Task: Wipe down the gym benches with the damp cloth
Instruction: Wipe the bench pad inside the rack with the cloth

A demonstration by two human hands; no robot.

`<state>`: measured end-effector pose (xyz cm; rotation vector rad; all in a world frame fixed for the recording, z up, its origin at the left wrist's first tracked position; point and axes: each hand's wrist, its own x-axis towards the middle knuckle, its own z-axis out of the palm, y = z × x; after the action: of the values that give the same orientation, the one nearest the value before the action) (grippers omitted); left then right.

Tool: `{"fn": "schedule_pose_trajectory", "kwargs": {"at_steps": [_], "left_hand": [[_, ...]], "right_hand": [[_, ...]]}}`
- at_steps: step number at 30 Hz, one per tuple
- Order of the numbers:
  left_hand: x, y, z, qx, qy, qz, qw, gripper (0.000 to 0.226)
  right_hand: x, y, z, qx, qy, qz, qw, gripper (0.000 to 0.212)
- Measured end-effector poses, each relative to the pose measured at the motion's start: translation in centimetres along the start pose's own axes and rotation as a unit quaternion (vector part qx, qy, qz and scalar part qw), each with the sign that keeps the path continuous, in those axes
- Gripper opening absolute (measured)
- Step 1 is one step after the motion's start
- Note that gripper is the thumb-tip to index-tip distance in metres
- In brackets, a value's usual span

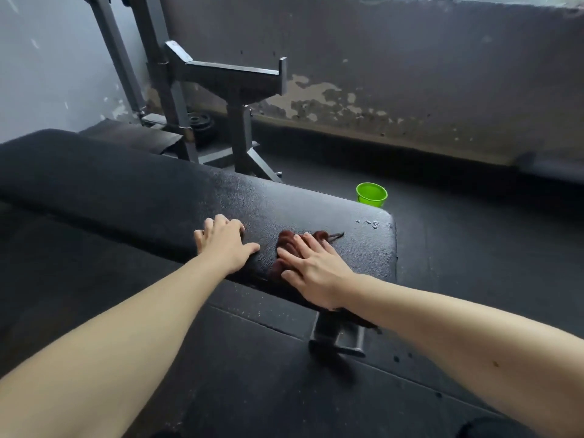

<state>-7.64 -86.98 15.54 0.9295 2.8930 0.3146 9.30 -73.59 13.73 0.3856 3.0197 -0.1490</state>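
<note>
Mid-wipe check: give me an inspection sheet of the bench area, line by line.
Surface: black bench pad, glossy near its end, droplets by the far corner.
Job's things: dark red cloth bunched on the pad, under the right hand.
Clutter: green container on the floor beyond the bench.
Grippers: left hand rests on the pad beside the cloth; right hand presses the cloth, fingers straight.
Cables: nothing seen.
Surroundings: metal rack, weight plates at its base, peeling wall.

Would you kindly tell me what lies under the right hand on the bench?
A bunched dark red cloth lies under the right hand, on the black bench pad. The palm covers the cloth's middle, so its full shape cannot be seen.
</note>
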Motion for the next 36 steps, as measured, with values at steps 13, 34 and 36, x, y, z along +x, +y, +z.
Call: {"fn": "schedule_pose_trajectory", "kwargs": {"at_steps": [13,34,36], "left_hand": [[-4.1,-2.3,1.7,-0.078,0.101,-0.090,0.988,0.022],[-8.1,3.4,5.0,-0.160,0.201,-0.130,0.958,0.016],[-8.2,3.5,5.0,-0.160,0.198,-0.133,0.958,0.016]], "right_hand": [[12.2,-0.4,-0.7,0.026,-0.020,-0.070,0.997,0.059],[-3.6,5.5,0.8,0.058,0.068,-0.301,0.949,0.050],[-2.4,6.1,0.5,0.067,0.044,-0.295,0.952,0.047]]}}
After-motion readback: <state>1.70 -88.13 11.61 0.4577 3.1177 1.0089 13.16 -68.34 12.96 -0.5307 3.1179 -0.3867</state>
